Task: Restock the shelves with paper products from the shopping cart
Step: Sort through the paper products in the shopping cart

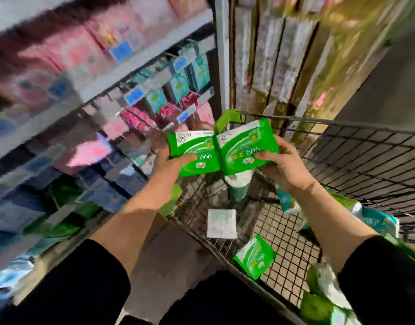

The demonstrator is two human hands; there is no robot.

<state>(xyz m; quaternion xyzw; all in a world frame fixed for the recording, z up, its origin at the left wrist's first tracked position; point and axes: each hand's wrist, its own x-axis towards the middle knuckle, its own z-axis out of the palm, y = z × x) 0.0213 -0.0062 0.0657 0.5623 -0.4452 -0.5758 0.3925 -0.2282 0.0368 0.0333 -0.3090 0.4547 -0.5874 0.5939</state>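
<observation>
Both hands grip green packs held side by side above the shopping cart (342, 146), left hand (171, 160) on left pack (192, 151), right hand (283, 165) on right pack (244, 146); shelves (131, 64), blurred, lie probably nearer the left hand.

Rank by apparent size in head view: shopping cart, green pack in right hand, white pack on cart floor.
1. shopping cart
2. green pack in right hand
3. white pack, though it lies farther from the camera, so true size is unsure.
</observation>
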